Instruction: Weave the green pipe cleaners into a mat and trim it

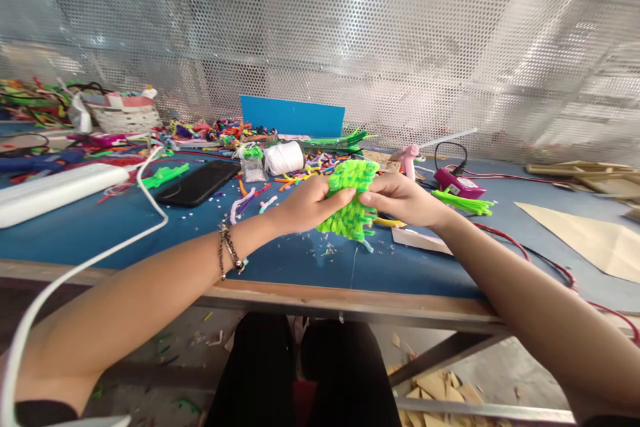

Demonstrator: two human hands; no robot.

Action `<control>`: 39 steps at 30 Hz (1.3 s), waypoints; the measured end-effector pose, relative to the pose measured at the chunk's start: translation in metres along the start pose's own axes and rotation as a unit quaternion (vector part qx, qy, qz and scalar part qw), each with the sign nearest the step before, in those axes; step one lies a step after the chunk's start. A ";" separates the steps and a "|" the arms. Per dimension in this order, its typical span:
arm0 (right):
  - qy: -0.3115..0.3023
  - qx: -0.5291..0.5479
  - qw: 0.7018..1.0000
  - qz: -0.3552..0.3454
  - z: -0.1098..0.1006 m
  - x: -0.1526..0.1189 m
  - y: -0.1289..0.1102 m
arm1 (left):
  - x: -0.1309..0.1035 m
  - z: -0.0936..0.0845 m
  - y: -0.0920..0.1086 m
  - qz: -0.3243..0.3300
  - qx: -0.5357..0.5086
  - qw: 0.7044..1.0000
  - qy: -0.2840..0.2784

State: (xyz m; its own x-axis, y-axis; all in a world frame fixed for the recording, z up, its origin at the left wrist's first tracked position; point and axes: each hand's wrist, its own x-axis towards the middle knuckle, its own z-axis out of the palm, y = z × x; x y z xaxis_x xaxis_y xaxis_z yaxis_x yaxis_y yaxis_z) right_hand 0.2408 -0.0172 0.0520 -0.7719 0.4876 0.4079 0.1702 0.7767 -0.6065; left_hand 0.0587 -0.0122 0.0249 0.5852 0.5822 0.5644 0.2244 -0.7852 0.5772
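A bright green woven piece of fuzzy pipe cleaners [350, 203], with teal strands running through it, is held up above the blue tabletop. My left hand [313, 203] grips its left side, thumb across the front. On the opposite edge my right hand [403, 199] pinches it, the thumb pressed on the near face. The fingers behind the piece are hidden. Short loose ends stick out along its lower right edge. Beneath it, small scraps are scattered on the blue table [280, 260].
Left lie a black phone [200, 183] and a white power strip [63, 192] with its cable. Behind stand a white spool [284, 158] and a blue panel [293, 118]. Right are a pink glue gun [409, 159], a magenta box [459, 183], green pipe cleaners [463, 202] and brown paper [585, 237].
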 end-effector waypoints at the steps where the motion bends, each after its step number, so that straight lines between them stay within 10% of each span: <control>1: -0.001 -0.008 1.000 -0.001 0.000 0.000 -0.001 | 0.000 0.000 0.000 0.010 0.008 1.000 -0.001; 7: 0.039 0.010 0.999 0.027 0.003 -0.001 0.005 | 0.001 0.001 -0.002 0.022 0.027 0.999 0.021; 17: -0.062 0.388 0.918 0.044 0.003 -0.004 0.019 | 0.000 0.001 0.007 -0.049 -0.172 0.984 0.020; 39: -0.007 0.257 0.963 0.086 -0.002 -0.002 0.013 | 0.005 0.003 0.007 -0.094 -0.333 0.936 -0.058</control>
State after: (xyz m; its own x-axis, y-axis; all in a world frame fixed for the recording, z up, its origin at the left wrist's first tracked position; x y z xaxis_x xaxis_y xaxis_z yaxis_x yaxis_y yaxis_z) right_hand 0.2455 -0.0076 0.0448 -0.7686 0.5832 0.2630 -0.0254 0.3830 -0.9234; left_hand 0.0658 -0.0157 0.0298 0.6735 0.6392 0.3712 -0.1822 -0.3430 0.9215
